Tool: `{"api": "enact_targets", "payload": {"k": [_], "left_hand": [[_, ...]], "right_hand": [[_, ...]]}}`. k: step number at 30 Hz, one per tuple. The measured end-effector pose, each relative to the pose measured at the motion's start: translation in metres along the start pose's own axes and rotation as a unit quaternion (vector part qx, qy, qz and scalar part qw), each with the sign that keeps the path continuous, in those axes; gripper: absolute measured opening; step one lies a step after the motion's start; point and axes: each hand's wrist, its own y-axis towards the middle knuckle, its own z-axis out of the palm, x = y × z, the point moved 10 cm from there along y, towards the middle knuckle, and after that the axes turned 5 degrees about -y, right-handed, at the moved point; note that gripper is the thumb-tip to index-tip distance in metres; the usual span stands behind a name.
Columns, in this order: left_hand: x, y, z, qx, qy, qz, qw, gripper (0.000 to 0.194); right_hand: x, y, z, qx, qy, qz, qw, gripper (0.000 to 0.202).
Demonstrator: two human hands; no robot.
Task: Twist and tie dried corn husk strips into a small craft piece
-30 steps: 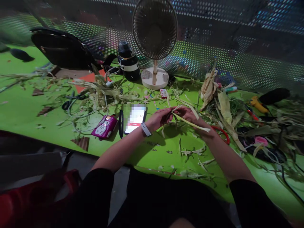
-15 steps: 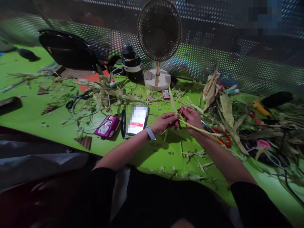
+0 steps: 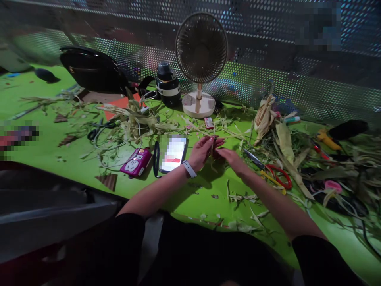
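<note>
My left hand (image 3: 204,151), with a pale watch on its wrist, is closed on a thin pale husk strip (image 3: 214,133) that stands up past the thumb and hangs down below. My right hand (image 3: 233,159) is close beside it, fingers pointing toward the strip; its fingertips are partly hidden behind the left hand, so their hold cannot be made out. Left of my left hand lies a lit phone (image 3: 173,154) on the green table (image 3: 178,202). Red-handled scissors (image 3: 279,176) lie right of my right hand.
A desk fan (image 3: 201,47) and a dark bottle (image 3: 168,89) stand at the back. A purple power adapter (image 3: 136,162), black scissors (image 3: 99,129) and husk piles (image 3: 137,119) lie left. More husks (image 3: 284,141) and a yellow-handled tool (image 3: 329,141) are on the right.
The long yellowish strip across my right forearm is no longer there. Both hands have shifted slightly left, and my right hand's fingers have straightened. The view has tilted a little.
</note>
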Motion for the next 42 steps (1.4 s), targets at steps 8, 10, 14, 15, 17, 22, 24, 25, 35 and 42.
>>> {"api": "enact_targets", "payload": {"k": [8,10,14,15,17,22,24,25,35,42], "left_hand": [[-0.005,-0.002,-0.006,-0.026,0.033,0.043,0.998,0.033],[-0.005,-0.003,-0.003,-0.021,0.036,0.049,0.998,0.034],[-0.003,-0.007,0.001,-0.017,0.025,0.061,0.998,0.034],[-0.001,-0.007,0.001,-0.018,0.025,0.056,0.998,0.036],[0.003,-0.008,0.001,-0.020,0.029,0.040,0.999,0.040],[0.003,-0.006,0.002,0.007,0.044,0.036,0.998,0.037],[0.000,-0.005,0.002,0.016,0.052,0.050,0.997,0.034],[-0.001,-0.005,0.002,0.016,0.054,0.058,0.997,0.033],[-0.001,-0.007,-0.001,-0.003,0.055,0.068,0.996,0.035],[0.003,-0.004,-0.003,0.003,0.034,0.049,0.998,0.033]], "right_hand": [[0.001,-0.011,0.022,0.025,0.034,0.001,0.999,0.033],[0.000,-0.010,0.009,-0.041,0.040,-0.007,0.998,0.030],[0.006,-0.008,0.006,-0.063,-0.034,-0.040,0.997,0.033],[0.005,-0.007,0.011,-0.039,-0.035,-0.039,0.998,0.035],[0.004,-0.007,0.019,-0.004,-0.017,-0.032,0.999,0.038],[0.009,-0.010,0.017,-0.004,0.002,-0.032,0.999,0.038],[0.011,-0.011,0.017,-0.003,-0.010,-0.039,0.999,0.038],[0.012,-0.012,0.017,-0.002,-0.020,-0.045,0.999,0.038],[0.022,-0.018,0.021,0.005,-0.155,-0.107,0.982,0.035],[0.021,-0.019,0.025,0.010,-0.191,-0.115,0.975,0.030]]}}
